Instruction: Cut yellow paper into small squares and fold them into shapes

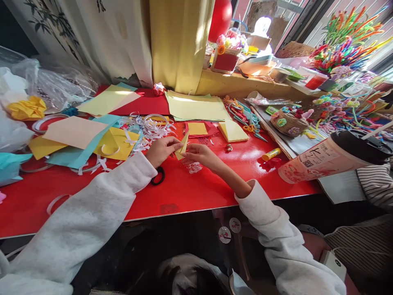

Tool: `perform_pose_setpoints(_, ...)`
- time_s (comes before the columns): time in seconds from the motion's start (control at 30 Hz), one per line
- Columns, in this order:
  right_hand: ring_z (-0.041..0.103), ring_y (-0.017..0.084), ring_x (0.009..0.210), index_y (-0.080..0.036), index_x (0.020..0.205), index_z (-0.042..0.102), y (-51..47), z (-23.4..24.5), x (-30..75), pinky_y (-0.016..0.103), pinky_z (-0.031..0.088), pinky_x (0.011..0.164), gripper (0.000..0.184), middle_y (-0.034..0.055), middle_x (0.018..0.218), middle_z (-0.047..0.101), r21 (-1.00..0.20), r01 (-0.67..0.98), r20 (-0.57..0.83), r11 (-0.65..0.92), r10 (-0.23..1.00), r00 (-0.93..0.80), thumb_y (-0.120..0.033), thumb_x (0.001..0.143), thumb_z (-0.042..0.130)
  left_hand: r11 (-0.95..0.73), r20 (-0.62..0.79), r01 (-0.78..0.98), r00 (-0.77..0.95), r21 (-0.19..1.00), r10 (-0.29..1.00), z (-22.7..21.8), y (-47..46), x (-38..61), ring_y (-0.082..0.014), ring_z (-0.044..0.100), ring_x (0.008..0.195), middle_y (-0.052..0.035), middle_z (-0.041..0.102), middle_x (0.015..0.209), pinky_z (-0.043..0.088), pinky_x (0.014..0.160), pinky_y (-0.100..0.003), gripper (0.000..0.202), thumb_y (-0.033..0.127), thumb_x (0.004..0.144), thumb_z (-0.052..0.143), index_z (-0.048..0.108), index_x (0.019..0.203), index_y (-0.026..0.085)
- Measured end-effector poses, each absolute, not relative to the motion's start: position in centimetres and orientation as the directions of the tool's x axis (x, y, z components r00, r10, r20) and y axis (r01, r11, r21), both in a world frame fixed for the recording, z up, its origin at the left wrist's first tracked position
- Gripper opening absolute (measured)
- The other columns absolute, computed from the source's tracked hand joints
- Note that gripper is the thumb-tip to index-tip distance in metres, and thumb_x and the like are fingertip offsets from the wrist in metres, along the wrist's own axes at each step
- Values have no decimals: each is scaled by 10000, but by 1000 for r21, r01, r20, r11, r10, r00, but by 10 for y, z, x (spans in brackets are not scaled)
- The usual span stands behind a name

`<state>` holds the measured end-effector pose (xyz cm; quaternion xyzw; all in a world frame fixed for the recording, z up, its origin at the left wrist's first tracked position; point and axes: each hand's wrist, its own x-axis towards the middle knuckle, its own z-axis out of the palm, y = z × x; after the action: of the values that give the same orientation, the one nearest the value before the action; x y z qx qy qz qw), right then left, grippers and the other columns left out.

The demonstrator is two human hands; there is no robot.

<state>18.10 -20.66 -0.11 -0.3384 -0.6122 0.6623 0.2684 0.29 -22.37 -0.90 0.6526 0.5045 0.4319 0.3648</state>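
A small folded piece of yellow paper (183, 145) is held up over the red table between both hands. My left hand (162, 151) pinches its left side. My right hand (201, 155) closes on its right side with the fingertips. Just beyond the hands lie a yellow paper square (197, 128) on red paper squares (210, 130) and a stack of pale yellow squares (233, 131). Black-handled scissors (158, 176) rest below my left hand, with their blades mostly hidden. A small clear beaded piece (194, 167) lies under my right hand.
Coloured sheets (73, 133) and paper scraps (147, 137) cover the left. Several scissors (245, 114) lie at the back. A glue stick (271, 154) and a tilted drink cup (331, 157) are on the right. A co-worker's striped sleeve (376, 184) shows at the right edge.
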Motion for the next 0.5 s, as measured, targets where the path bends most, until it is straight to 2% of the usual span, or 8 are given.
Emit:
perform_pose_setpoints(0.07,668,126,645,-130,953,594,-207,-1,180,232,554,615,276,30,775,682,-997,65,-68,-37,797,-600,-270,733,682,-217,191,325,112,920,975,-8,-225,4,-113,541,620,-13,593,730,444,517,-208,387,525,752,578,631,818,147)
perform_pose_setpoints(0.17,657,122,601,-129,872,597,-207,0,181,225,544,579,252,25,717,674,-997,73,-18,32,801,-599,-334,742,666,-180,146,297,134,938,980,-4,-227,5,-110,562,585,-13,586,730,469,496,-213,398,531,755,577,621,846,145)
perform_pose_setpoints(0.37,672,137,626,-130,809,588,-201,-6,183,247,559,622,287,28,665,668,-999,39,-21,2,819,-573,-395,730,668,-119,80,198,198,973,977,2,-230,11,-140,602,632,-46,617,795,544,556,-295,446,481,666,685,623,913,115)
perform_pose_setpoints(0.5,676,135,633,-123,801,594,-201,-7,182,248,564,638,279,25,670,667,-999,30,-27,-12,813,-581,-371,714,686,-116,80,192,184,975,980,-3,-228,10,-147,624,612,-30,629,737,547,598,-306,431,450,642,713,619,902,120)
